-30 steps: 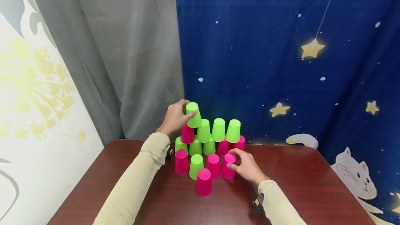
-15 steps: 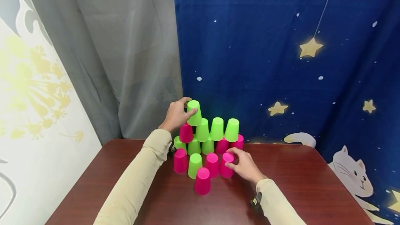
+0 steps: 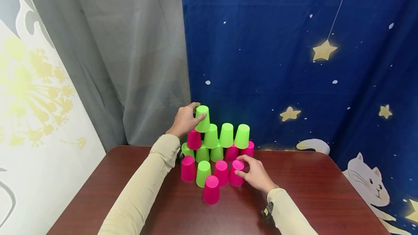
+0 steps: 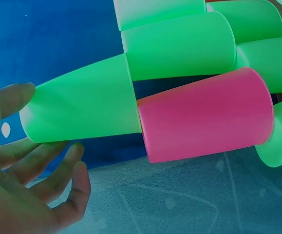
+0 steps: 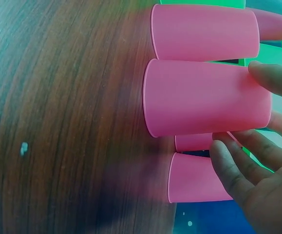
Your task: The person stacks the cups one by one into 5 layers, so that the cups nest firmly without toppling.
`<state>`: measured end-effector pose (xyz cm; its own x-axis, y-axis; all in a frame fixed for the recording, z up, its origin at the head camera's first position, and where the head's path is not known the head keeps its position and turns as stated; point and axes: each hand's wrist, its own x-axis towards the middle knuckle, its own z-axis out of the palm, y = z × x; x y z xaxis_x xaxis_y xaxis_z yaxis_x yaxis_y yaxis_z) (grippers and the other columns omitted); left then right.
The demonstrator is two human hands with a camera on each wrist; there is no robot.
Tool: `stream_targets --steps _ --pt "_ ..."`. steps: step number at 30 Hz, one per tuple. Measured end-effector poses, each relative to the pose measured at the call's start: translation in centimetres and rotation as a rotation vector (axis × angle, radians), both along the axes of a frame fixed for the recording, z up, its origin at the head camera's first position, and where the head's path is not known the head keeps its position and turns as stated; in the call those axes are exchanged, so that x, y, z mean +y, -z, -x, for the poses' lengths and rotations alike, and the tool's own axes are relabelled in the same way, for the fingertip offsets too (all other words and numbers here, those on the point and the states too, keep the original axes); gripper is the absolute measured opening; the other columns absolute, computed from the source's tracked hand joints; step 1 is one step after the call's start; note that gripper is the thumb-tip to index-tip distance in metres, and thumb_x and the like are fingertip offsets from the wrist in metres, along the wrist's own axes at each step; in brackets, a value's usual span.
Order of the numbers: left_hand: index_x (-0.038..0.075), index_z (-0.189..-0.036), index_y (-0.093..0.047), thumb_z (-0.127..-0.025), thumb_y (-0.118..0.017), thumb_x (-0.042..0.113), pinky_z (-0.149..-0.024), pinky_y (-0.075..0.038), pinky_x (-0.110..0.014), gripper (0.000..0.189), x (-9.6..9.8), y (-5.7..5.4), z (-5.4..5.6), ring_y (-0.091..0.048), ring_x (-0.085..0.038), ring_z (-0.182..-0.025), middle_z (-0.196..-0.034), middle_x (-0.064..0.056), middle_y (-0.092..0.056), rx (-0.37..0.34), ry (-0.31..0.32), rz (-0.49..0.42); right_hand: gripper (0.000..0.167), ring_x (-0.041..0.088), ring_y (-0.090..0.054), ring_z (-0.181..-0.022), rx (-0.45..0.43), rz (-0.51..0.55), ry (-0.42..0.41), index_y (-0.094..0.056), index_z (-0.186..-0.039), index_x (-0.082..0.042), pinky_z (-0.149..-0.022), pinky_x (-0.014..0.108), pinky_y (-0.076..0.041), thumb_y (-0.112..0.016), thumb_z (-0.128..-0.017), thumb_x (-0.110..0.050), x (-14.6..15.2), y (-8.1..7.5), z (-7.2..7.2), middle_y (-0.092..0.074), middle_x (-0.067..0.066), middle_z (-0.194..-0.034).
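My left hand [image 3: 184, 120] pinches an upside-down green cup [image 3: 204, 124] near its base, thumb on one side and fingers on the other. In the left wrist view this cup's rim meets the base of a pink cup [image 4: 206, 117] and the edge of a neighbouring green cup [image 4: 179, 46]. Down at table level, my right hand [image 3: 258, 174] holds a pink cup [image 3: 235, 178] at the right end of the front row, thumb and fingers at its upper part. The right wrist view shows that cup's rim [image 5: 148, 97] by the wooden tabletop.
Behind the front row stands a wall of green cups [image 3: 226, 136] and pink cups [image 3: 247, 148] in two tiers. One pink cup [image 3: 211, 191] stands foremost on the brown table [image 3: 176, 206]. A blue star-patterned curtain [image 3: 248, 64] and a grey curtain [image 3: 147, 64] hang behind.
The green cup in my left hand has shifted slightly right over the cups below it. My right hand keeps its hold on the pink cup; the view has moved a little.
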<state>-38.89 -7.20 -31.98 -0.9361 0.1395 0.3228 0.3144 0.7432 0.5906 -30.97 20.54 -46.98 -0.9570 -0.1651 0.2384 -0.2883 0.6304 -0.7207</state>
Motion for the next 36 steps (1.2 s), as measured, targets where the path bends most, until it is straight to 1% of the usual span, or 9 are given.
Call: stream_targets --steps 7,14,20,24,29,36 --pt "0.005 -0.144 -0.049 -0.096 -0.066 0.039 -0.105 -0.050 -0.049 0.061 -0.8 0.3 -0.1 -0.062 -0.032 -0.126 -0.135 -0.019 -0.065 0.002 0.006 0.004 0.045 0.020 -0.066 -0.096 -0.010 -0.002 0.000 -0.066 -0.119 -0.012 -0.087 0.044 -0.059 -0.084 -0.078 -0.011 -0.2 0.0 0.1 -0.070 0.005 -0.112" --pt "0.004 -0.146 -0.046 -0.097 -0.065 0.039 -0.106 -0.050 -0.048 0.063 -2.0 0.9 -0.6 -0.061 -0.032 -0.128 -0.138 -0.016 -0.063 -0.038 0.029 -0.015 0.045 0.021 -0.067 -0.096 -0.012 -0.002 -0.006 -0.066 -0.120 -0.012 -0.086 0.042 -0.060 -0.084 -0.079 -0.011 -0.3 0.0 0.3 -0.070 0.005 -0.112" --pt "0.006 -0.143 -0.050 -0.098 -0.063 0.037 -0.104 -0.051 -0.048 0.056 -3.5 1.7 -1.2 -0.061 -0.031 -0.127 -0.135 -0.015 -0.065 -0.029 0.022 -0.042 0.045 0.021 -0.067 -0.094 -0.011 0.003 -0.008 -0.066 -0.120 -0.011 -0.086 0.042 -0.060 -0.084 -0.079 -0.012 -0.3 0.0 0.4 -0.070 0.006 -0.112" --pt "0.004 -0.141 -0.052 -0.098 -0.064 0.033 -0.104 -0.052 -0.048 0.053 -4.8 2.8 -2.0 -0.061 -0.033 -0.125 -0.133 -0.016 -0.066 -0.031 0.015 -0.049 0.045 0.021 -0.067 -0.093 -0.012 -0.006 -0.013 -0.066 -0.120 -0.010 -0.085 0.043 -0.060 -0.084 -0.079 -0.013 -0.2 0.1 0.4 -0.070 0.006 -0.112" --pt "0.002 -0.139 -0.053 -0.098 -0.064 0.030 -0.103 -0.052 -0.049 0.051 -6.2 4.6 -3.1 -0.062 -0.033 -0.123 -0.131 -0.017 -0.066 -0.046 0.001 -0.054 0.046 0.019 -0.068 -0.091 -0.016 -0.021 -0.025 -0.066 -0.121 -0.009 -0.084 0.042 -0.060 -0.085 -0.079 -0.016 0.0 0.2 0.5 -0.070 0.006 -0.112" --pt "0.003 -0.136 -0.056 -0.098 -0.065 0.027 -0.101 -0.053 -0.048 0.046 -7.1 8.0 -4.6 -0.064 -0.033 -0.119 -0.127 -0.015 -0.067 -0.062 -0.006 -0.073 0.046 0.018 -0.067 -0.087 -0.018 -0.038 -0.039 -0.067 -0.121 -0.008 -0.080 0.038 -0.060 -0.085 -0.080 -0.016 0.2 -0.5 0.7 -0.070 0.006 -0.113"
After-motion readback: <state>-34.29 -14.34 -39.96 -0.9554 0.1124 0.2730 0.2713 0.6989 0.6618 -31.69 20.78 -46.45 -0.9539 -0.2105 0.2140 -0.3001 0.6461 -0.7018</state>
